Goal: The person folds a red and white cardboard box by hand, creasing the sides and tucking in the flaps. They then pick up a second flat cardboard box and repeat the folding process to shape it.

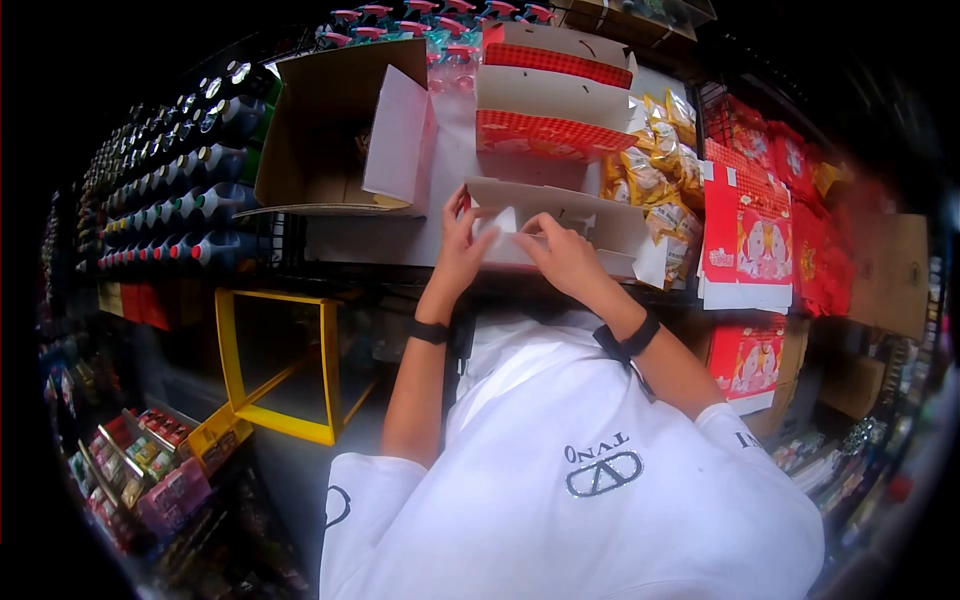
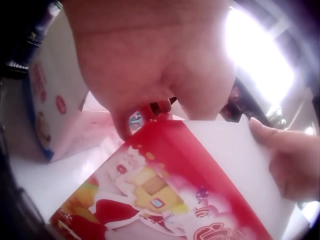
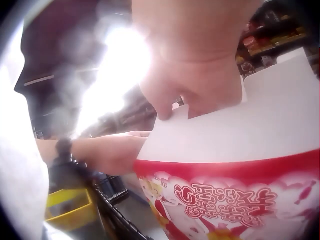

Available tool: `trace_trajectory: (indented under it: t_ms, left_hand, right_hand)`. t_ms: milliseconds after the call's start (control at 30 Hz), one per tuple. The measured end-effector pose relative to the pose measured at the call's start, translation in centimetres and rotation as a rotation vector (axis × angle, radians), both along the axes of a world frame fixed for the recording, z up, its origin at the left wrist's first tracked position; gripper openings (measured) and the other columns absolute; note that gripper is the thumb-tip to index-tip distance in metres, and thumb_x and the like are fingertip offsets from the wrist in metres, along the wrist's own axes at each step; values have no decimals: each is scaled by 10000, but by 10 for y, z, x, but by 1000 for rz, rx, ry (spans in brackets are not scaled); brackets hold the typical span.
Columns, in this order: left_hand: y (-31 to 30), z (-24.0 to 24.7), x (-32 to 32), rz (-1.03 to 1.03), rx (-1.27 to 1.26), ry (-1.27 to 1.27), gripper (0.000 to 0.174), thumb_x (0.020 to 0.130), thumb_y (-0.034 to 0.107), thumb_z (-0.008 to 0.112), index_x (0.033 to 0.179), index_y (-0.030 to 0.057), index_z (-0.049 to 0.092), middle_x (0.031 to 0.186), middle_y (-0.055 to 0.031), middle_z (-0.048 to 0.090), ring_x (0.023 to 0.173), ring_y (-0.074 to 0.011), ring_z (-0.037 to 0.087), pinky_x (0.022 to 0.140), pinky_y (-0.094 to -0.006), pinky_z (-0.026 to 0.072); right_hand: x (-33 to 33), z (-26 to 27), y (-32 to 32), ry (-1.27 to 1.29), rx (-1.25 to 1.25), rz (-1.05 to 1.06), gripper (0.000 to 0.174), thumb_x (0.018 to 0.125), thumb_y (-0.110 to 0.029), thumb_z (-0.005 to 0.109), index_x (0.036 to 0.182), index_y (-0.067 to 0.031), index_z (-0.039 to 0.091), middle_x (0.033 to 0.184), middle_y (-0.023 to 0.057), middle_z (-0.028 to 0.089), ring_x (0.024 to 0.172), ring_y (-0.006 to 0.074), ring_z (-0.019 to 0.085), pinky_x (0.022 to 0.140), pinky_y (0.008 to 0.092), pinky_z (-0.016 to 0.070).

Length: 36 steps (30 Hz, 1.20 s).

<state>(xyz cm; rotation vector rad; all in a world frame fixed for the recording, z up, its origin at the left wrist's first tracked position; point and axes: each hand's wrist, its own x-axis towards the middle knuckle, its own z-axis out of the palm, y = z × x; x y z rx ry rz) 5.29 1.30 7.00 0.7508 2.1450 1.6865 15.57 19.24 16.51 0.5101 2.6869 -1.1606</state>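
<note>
Both hands work at the open top of a red-and-white printed cardboard gift box (image 3: 225,195). At the box's left end, my left hand (image 1: 464,245) has its fingers over the far edge, with the thumb at a small white end flap (image 1: 507,220). My right hand (image 1: 568,262) pinches the white cardboard near the same flap. In the left wrist view, the thumb of the right hand (image 2: 292,155) lies on the white upper edge. The right wrist view has that hand's fingers (image 3: 166,109) bent over the rim, their tips partly hidden inside.
Behind stand more open red-checked boxes (image 1: 550,135) and pink-topped spray bottles (image 1: 460,30). A large open carton (image 1: 325,130) is at left, yellow snack packets (image 1: 660,150) at right beside flat printed cardboard (image 1: 748,240). Below left is a yellow frame (image 1: 328,370).
</note>
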Motion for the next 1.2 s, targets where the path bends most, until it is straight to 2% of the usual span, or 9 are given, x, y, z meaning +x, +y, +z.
trace_trajectory:
  t_ms: [67, 167, 267, 367, 567, 867, 1067, 1167, 1200]
  left_hand:
    - [-1, 1, 4, 13, 21, -16, 295, 1023, 166, 650, 1308, 95, 686, 1623, -180, 262, 1524, -375, 307, 1243, -456, 281]
    - [-3, -12, 7, 5, -47, 88, 311, 1044, 173, 615, 1340, 99, 673, 1640, -186, 249, 1528, -383, 295, 1243, -462, 276]
    - [-2, -10, 13, 42, -100, 175, 343, 957, 99, 709, 1296, 75, 670, 1634, -208, 269, 1497, -418, 351, 1213, -454, 339]
    - [-1, 8, 21, 56, -133, 181, 390, 931, 121, 754, 1307, 78, 657, 1618, -236, 279, 1499, -429, 344, 1212, -460, 349]
    - [-2, 7, 24, 43, -164, 116, 451, 907, 132, 785, 1326, 67, 633, 1605, -263, 280, 1503, -442, 330, 1213, -465, 352]
    - [3, 7, 26, 104, -142, 52, 705, 902, 95, 765, 1531, 56, 450, 1583, -241, 317, 1477, -421, 372, 1212, -446, 359]
    - [3, 5, 26, 97, -169, 65, 694, 908, 107, 758, 1531, 56, 457, 1579, -232, 328, 1455, -417, 409, 1205, -438, 372]
    - [3, 5, 26, 100, -153, 64, 691, 908, 115, 760, 1528, 56, 461, 1575, -230, 334, 1447, -414, 420, 1197, -434, 381]
    - [3, 4, 26, 103, -145, 60, 691, 908, 117, 761, 1528, 57, 462, 1574, -230, 337, 1446, -412, 421, 1197, -433, 382]
  right_hand:
    - [-3, -11, 3, 10, 20, -28, 459, 1027, -518, 588, 1169, -84, 640, 1080, 186, 764, 1008, 434, 717, 858, 538, 554]
    - [-7, -23, 6, 32, 69, -20, 499, 1018, -544, 585, 1165, -70, 640, 1094, 207, 760, 1017, 454, 712, 872, 560, 551]
    - [-14, -30, 6, 15, 121, -26, 526, 1010, -556, 587, 1154, -54, 642, 1087, 243, 750, 1020, 470, 707, 883, 572, 548]
    - [-20, -27, 7, -36, 135, -10, 538, 1000, -556, 604, 1139, -38, 642, 1069, 263, 745, 1016, 475, 705, 884, 567, 551]
    - [-26, -31, 7, -116, 171, 1, 528, 981, -538, 640, 1089, -22, 670, 1064, 263, 746, 1015, 469, 708, 887, 545, 559]
    - [-34, -37, 8, -116, 89, -43, 514, 962, -486, 685, 1094, 10, 726, 1129, 271, 734, 1083, 442, 696, 940, 513, 545]
    - [-34, -47, 8, -87, 54, -50, 505, 960, -489, 683, 1106, -8, 735, 1149, 258, 736, 1095, 444, 692, 953, 506, 541]
    - [-32, -46, 7, -41, 68, -40, 399, 968, -400, 696, 1094, -25, 743, 1088, 223, 752, 1046, 429, 701, 925, 498, 549]
    - [-30, -44, 6, 82, 147, 0, 362, 968, -361, 698, 1091, -24, 743, 1072, 209, 751, 1033, 418, 700, 914, 492, 552]
